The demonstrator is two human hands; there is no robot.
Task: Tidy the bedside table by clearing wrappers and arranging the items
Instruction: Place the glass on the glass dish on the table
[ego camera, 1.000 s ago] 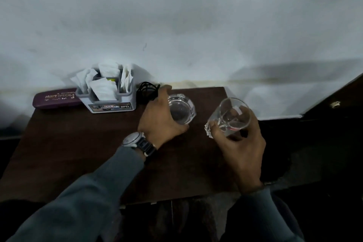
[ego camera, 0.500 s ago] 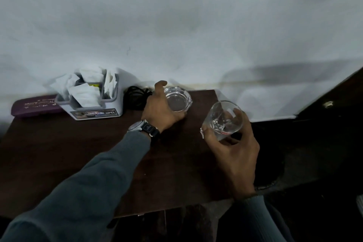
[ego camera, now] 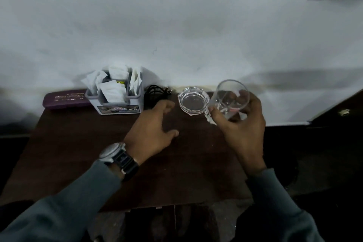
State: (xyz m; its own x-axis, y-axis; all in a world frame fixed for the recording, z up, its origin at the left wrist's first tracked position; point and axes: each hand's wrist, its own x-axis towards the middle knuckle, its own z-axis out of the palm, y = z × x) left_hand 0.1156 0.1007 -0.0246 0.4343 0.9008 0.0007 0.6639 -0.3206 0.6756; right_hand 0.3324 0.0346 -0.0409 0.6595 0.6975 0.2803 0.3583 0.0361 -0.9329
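Observation:
A clear glass ashtray (ego camera: 193,102) sits near the back edge of the dark wooden bedside table (ego camera: 82,149). My left hand (ego camera: 151,133) rests open on the table just left of the ashtray, not touching it. My right hand (ego camera: 241,125) holds a clear drinking glass (ego camera: 231,97) tilted above the table's right side, close to the ashtray. A crumpled silvery wrapper (ego camera: 209,118) is pinched under my right thumb against the glass.
A grey organiser (ego camera: 117,104) stuffed with white paper sachets stands at the back left. A maroon spectacle case (ego camera: 64,100) lies behind it on the left. A coiled black cable (ego camera: 155,92) lies between organiser and ashtray. A white wall backs the table.
My left hand let go of the ashtray after sliding it to the back edge and drew back toward me. My right hand carried the glass toward the ashtray.

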